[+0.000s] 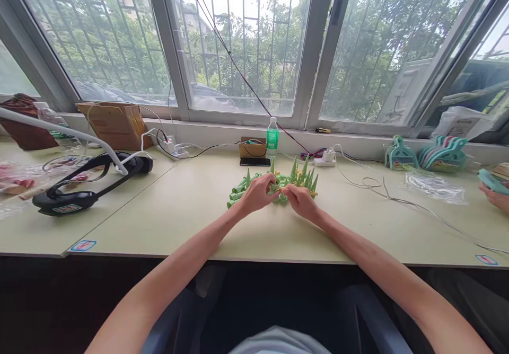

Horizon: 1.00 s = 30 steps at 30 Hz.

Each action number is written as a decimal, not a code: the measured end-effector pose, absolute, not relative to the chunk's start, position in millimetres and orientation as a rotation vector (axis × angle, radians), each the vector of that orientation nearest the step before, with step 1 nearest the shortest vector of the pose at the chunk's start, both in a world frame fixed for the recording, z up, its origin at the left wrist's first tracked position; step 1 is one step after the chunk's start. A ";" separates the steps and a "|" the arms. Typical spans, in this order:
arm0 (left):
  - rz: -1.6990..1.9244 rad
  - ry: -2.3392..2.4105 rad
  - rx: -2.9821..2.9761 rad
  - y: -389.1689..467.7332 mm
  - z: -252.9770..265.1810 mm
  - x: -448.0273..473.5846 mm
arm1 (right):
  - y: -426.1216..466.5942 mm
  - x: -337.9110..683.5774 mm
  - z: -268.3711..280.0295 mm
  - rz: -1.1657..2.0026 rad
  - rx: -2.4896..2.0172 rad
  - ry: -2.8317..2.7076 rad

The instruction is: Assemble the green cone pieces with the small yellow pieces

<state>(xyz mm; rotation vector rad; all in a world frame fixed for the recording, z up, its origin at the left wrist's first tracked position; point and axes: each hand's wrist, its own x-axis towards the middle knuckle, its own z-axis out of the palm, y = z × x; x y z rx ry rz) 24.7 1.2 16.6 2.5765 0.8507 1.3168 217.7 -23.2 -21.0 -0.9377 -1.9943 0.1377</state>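
My left hand [258, 194] is closed around a small light-green plastic piece [274, 185] with a wide, open-looking end. Right beside it, the fingers of my right hand [301, 200] are pinched together at the edge of that piece; whatever lies between them is too small to make out. Several pointed green cones [305, 178] with small yellow parts at their bases stand behind my right hand. To the left, several green tube-like pieces [234, 197] lie on the table, partly covered by my left hand.
Behind the pieces are a black phone [255, 161], a small cardboard box [253, 148] and a green-labelled bottle [272, 136]. A black headset [91, 184] lies left. Cables and a power strip [324, 161], teal hangers [401, 155] and another person's hand [495, 197] are at right.
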 end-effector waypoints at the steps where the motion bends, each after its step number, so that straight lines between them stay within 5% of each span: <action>1: 1.319 0.851 2.573 1.4 16.6 24.7 | -23.6 217.5 -20.7 0.138 -0.939 -1.990; 30: 1.280 0.857 2.604 -0.6 16.2 26.0 | -22.9 217.8 -23.5 0.129 -0.975 -2.004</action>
